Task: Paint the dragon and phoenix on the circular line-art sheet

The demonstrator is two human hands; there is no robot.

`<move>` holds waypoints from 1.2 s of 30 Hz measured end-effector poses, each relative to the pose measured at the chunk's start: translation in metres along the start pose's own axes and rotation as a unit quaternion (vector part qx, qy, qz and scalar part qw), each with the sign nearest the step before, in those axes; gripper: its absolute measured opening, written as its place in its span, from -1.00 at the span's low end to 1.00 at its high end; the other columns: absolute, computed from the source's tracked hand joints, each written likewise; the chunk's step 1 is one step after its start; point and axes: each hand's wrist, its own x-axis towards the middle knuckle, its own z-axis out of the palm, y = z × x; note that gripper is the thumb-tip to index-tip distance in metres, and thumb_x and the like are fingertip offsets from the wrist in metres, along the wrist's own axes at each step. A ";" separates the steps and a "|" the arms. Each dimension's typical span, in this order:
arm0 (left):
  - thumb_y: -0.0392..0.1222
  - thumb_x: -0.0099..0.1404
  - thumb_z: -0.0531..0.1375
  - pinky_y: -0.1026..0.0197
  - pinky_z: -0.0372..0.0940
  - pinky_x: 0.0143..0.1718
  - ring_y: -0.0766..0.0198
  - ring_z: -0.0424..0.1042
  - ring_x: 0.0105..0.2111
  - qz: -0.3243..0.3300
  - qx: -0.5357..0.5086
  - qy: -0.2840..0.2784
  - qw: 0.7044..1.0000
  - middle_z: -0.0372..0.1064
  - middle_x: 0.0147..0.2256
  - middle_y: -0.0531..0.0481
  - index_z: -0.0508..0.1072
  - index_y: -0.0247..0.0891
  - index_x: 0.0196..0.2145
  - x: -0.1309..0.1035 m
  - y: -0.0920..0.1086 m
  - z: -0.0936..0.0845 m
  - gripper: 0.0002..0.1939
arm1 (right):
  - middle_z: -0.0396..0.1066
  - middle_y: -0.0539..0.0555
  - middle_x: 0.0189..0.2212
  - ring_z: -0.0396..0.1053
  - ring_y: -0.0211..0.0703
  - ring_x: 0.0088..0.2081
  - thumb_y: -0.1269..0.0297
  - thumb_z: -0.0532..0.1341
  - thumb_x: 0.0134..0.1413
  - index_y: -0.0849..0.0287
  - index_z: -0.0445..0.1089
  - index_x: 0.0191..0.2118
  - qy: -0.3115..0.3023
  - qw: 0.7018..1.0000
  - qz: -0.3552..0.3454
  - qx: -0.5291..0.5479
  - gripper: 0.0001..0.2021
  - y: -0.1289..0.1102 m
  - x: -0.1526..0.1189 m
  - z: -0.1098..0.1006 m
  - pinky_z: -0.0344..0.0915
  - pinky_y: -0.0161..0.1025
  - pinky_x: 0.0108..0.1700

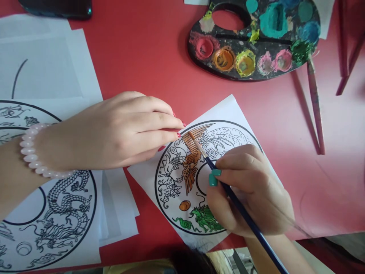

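My right hand [251, 190] pinches a dark blue paintbrush [209, 163] near its ferrule. The brush's brown-stained tip rests on a wing of the bird drawn on a white sheet [231, 108]. This sheet carries a ring-shaped design: the bird is partly painted brown-orange, a small ball is orange, and part of the dragon is green. My left hand [122, 133] lies flat with fingers stretched out, holding nothing. Its fingertips touch the sheet's upper left edge. My right hand hides the lower right part of the drawing.
A black palette [239, 74] with several paint wells stands at the upper right. One brush [316, 102] leans on its edge. More dragon drawings [68, 228] and loose sheets [91, 76] lie under my left arm on the red table [137, 49]. A dark phone-like object [59, 9] is at the top left.
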 end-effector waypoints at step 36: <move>-0.22 0.32 0.09 0.00 0.28 -0.01 0.12 0.34 -0.03 -0.012 -0.006 -0.007 1.000 0.43 -0.08 0.02 0.47 -0.07 -0.10 0.000 -0.001 0.000 -0.76 | 0.18 -0.02 -0.57 0.30 -0.17 -0.51 0.61 0.15 -0.16 0.13 0.21 -0.41 0.157 0.985 0.059 -0.032 -0.78 0.006 -0.007 0.007 0.13 -0.21 -0.56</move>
